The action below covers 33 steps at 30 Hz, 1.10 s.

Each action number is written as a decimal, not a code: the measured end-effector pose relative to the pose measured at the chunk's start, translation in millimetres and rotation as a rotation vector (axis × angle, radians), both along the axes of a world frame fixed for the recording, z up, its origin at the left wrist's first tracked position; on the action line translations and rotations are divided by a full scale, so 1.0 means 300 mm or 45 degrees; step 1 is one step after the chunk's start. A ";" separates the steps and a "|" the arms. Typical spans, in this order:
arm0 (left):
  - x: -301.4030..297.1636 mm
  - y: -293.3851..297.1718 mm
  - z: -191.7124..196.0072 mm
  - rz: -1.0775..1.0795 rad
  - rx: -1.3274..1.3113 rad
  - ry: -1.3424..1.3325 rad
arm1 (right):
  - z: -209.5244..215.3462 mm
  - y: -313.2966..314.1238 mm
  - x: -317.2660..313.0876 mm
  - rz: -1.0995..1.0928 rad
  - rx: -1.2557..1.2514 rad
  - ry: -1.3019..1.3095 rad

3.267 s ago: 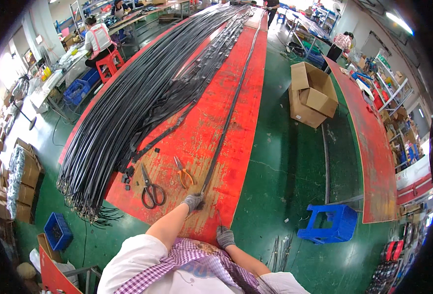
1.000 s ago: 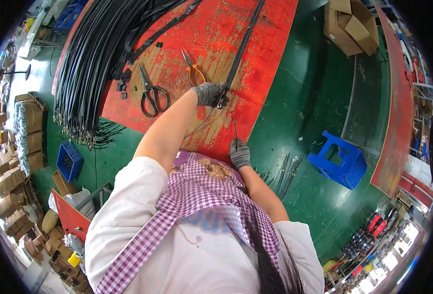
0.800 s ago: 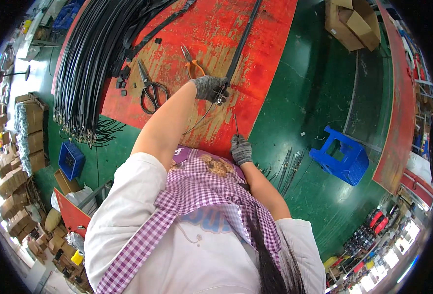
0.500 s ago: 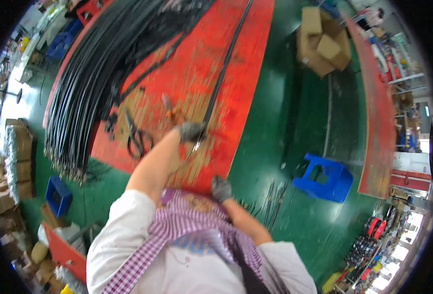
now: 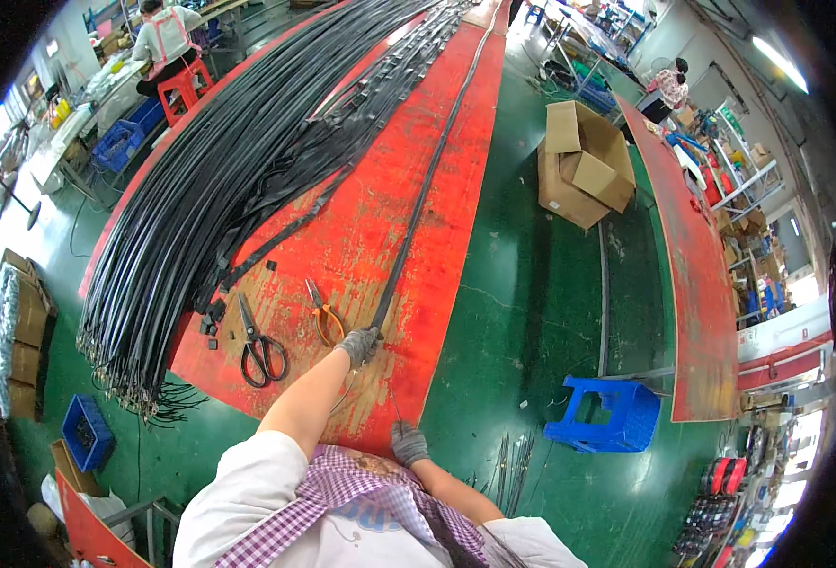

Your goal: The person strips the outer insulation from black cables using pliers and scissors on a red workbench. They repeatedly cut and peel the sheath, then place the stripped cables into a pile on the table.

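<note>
Left hand (image 5: pixel 361 346) in grey knitted glove is closed on a long, flat black strip (image 5: pixel 397 275)

The fingers of the left hand are wrapped together around the near end of the strip, and the strip runs from there to the far end of a worn red table (image 5: pixel 427 312). Under this hand, a thin, pale curved cable (image 5: pixel 346 393) bends toward the near edge. The right hand (image 5: pixel 409 443), in the same kind of glove, is at the near right corner, with its fingers closed around a thin dark rod (image 5: pixel 396 407) that points away from the person.

Left of the left hand lie orange-handled pliers (image 5: pixel 324 317), and farther left, black-handled metal scissors (image 5: pixel 265 362). Beside them are small black square pieces (image 5: pixel 213 317). A wide bundle of long black cables (image 5: pixel 210 189) covers the left side of the table, and its near ends hang over the edge.

On the green floor (image 5: pixel 494 350) at right stand a blue plastic stool (image 5: pixel 612 417) and, farther, an open brown cardboard box (image 5: pixel 584 170).
</note>
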<state>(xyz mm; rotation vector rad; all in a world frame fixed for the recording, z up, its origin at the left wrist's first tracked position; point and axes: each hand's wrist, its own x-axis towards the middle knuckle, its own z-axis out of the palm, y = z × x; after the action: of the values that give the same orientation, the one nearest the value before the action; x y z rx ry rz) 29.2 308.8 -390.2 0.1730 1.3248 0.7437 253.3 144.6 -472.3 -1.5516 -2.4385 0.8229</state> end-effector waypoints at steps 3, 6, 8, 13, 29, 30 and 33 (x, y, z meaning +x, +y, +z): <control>-0.004 -0.004 0.019 0.032 -0.024 -0.033 | 0.025 0.001 -0.005 -0.025 -0.034 -0.031; -0.009 -0.018 0.017 0.035 0.008 0.007 | 0.044 0.007 -0.013 -0.035 -0.108 -0.096; -0.014 -0.029 0.006 -0.019 0.014 0.054 | 0.052 0.010 -0.012 -0.074 -0.126 -0.076; -0.042 -0.048 -0.032 0.047 0.036 -0.222 | 0.054 0.007 -0.011 -0.008 0.052 0.000; -0.035 -0.092 -0.071 0.192 -0.071 -0.369 | 0.005 0.003 0.005 0.214 0.149 -0.224; -0.035 -0.093 -0.073 0.186 -0.052 -0.373 | 0.000 0.002 0.008 0.239 0.171 -0.208; -0.040 -0.092 -0.081 0.165 -0.066 -0.360 | -0.004 0.000 0.013 0.274 0.221 -0.229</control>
<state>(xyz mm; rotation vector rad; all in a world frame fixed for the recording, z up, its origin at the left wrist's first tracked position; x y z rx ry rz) 17.3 281.3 -414.6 -0.0594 1.0914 0.8101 257.2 144.7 -473.6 -1.3734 -2.7576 0.5019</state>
